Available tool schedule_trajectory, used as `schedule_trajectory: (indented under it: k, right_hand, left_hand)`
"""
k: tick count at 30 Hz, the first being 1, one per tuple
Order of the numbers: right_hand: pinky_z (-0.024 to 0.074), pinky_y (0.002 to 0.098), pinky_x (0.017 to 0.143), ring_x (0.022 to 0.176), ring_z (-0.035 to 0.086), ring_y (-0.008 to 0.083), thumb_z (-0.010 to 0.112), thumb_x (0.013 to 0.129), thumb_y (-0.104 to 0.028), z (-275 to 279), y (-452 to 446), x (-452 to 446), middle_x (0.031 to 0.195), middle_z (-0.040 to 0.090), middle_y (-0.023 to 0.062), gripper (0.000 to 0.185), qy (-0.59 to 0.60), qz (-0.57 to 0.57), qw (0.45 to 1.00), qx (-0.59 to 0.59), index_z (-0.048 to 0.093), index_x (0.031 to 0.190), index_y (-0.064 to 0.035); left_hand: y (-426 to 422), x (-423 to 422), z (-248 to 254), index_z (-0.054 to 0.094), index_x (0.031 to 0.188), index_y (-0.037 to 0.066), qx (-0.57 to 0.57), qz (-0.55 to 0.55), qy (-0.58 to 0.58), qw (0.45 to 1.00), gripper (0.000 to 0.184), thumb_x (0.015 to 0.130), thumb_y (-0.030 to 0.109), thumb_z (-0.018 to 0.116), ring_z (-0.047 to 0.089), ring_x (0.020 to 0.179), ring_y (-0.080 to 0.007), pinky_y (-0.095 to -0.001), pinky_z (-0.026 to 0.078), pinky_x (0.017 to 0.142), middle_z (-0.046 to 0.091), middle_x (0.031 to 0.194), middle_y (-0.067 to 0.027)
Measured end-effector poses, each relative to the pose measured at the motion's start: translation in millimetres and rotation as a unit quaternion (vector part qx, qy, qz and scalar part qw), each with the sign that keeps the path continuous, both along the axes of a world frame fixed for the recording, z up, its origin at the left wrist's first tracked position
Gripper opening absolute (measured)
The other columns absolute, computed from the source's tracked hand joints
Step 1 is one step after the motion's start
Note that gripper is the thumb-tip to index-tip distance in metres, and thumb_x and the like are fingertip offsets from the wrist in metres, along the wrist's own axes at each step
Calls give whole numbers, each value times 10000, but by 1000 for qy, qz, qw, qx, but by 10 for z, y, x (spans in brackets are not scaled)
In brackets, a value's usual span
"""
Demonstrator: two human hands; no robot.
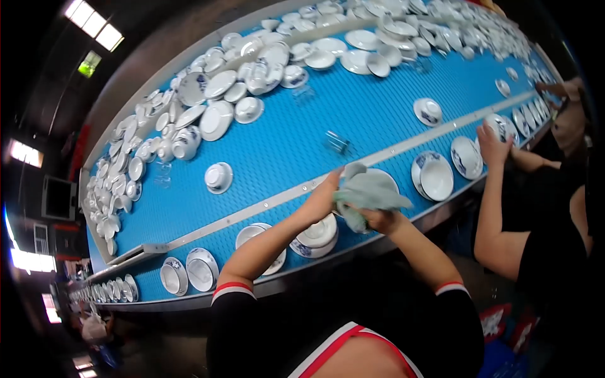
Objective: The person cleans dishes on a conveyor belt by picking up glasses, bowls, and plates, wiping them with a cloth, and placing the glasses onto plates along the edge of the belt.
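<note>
A grey-green cloth (372,192) is bunched between my two hands over the near lane of the blue conveyor. My left hand (322,198) grips its left side, the fingers partly hidden behind the fabric. From below, my right hand (382,220) is closed on the cloth's lower part. Any dish inside the folds is hidden. A white plate or bowl (386,179) shows just behind the cloth. Beneath my left wrist sits a stack of white dishes (318,234) with blue-patterned rims. Another dish stack (274,263) lies partly behind my left forearm.
A metal divider (403,153) splits the blue belt (271,164). Heaped white crockery (217,120) lines the far side. A drinking glass (337,142) lies mid-belt. More stacked dishes (436,179) stand to the right, where a co-worker's hand (495,146) touches a bowl.
</note>
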State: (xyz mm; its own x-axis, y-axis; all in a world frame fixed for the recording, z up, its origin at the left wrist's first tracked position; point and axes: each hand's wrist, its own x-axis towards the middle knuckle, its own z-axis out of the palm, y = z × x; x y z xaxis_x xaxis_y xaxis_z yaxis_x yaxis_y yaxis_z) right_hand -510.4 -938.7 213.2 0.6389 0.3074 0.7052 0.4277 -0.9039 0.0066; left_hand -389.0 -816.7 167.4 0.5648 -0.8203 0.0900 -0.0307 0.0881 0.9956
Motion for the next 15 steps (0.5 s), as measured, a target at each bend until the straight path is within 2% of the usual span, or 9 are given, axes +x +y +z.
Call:
schedule_trajectory:
  k: [1, 3, 4, 5, 7, 8, 10, 12, 15]
  right_hand:
    - [441, 321, 710, 808, 555, 266, 590, 763, -242, 13, -48, -15, 912, 596, 97, 320, 4, -10, 1000, 6, 584, 1029, -63]
    - [432, 287, 651, 755, 551, 252, 598, 751, -207, 64, -155, -42, 819, 572, 98, 249, -12, -2, 983, 181, 594, 935, -40]
    - [420, 267, 603, 725, 554, 193, 576, 754, -180, -22, -244, -149, 786, 563, 68, 149, 160, -4, 910, 383, 590, 836, -55]
    - [420, 253, 607, 729, 550, 158, 555, 772, -181, -171, -340, -172, 800, 564, 41, 140, 238, 47, 805, 542, 585, 841, -63]
    - [433, 213, 638, 735, 530, 80, 493, 828, -206, -237, -357, -241, 847, 569, -11, 189, 321, 117, 494, 799, 578, 924, -67]
    - [451, 213, 669, 733, 540, 94, 508, 834, -228, -67, -351, -366, 875, 580, 8, 261, 332, 21, 375, 865, 548, 1025, -55]
    - [468, 236, 663, 732, 555, 113, 554, 808, -221, -434, -825, -454, 905, 584, 33, 335, 451, 53, 660, 598, 514, 1084, -36]
    - [464, 240, 568, 641, 544, 118, 618, 760, -148, 599, -858, -638, 786, 584, 66, 351, 490, -118, 616, 605, 493, 1053, 0]
    - [434, 245, 469, 563, 511, 105, 579, 777, -112, 229, -1306, -918, 677, 547, 55, 207, 423, -158, 614, 648, 496, 940, -14]
  left_hand:
    - [-39, -114, 84, 249, 1338, 61, 6, -10, 4, 1000, 733, 851, 608, 267, 456, 427, -176, -313, 356, 398, 487, 540, -71]
    - [-47, -330, 450, 221, 1341, 26, 16, 67, -250, 966, 802, 811, 604, 387, 482, 442, -247, -359, 392, 438, 493, 548, -80]
    - [-80, -375, 508, 257, 1318, -16, -25, 74, -324, 943, 864, 749, 584, 505, 482, 456, -285, -359, 390, 451, 498, 559, -84]
    - [-172, -352, 467, 302, 1287, -27, -102, 71, -418, 900, 860, 726, 584, 531, 485, 461, -286, -356, 390, 455, 509, 571, -82]
    - [-420, -206, 432, 427, 1184, -24, -230, 18, -543, 807, 793, 682, 567, 593, 515, 532, -282, -351, 396, 495, 548, 669, -98]
    - [-531, -157, 391, 427, 1184, -24, -229, 19, -542, 808, 793, 682, 567, 593, 515, 532, -282, -351, 396, 495, 548, 669, -98]
    - [-712, -91, 277, 444, 1148, -20, -178, -99, -531, 823, 752, 673, 536, 623, 539, 652, -296, -370, 416, 593, 565, 800, -127]
    - [-770, -147, 228, 439, 1167, -4, -110, -120, -475, 865, 729, 661, 469, 665, 531, 812, -306, -381, 413, 732, 565, 919, -141]
    - [-923, -153, 154, 402, 1228, 50, 67, -154, -489, 856, 700, 673, 352, 702, 427, 1078, -329, -412, 341, 924, 508, 1115, -153]
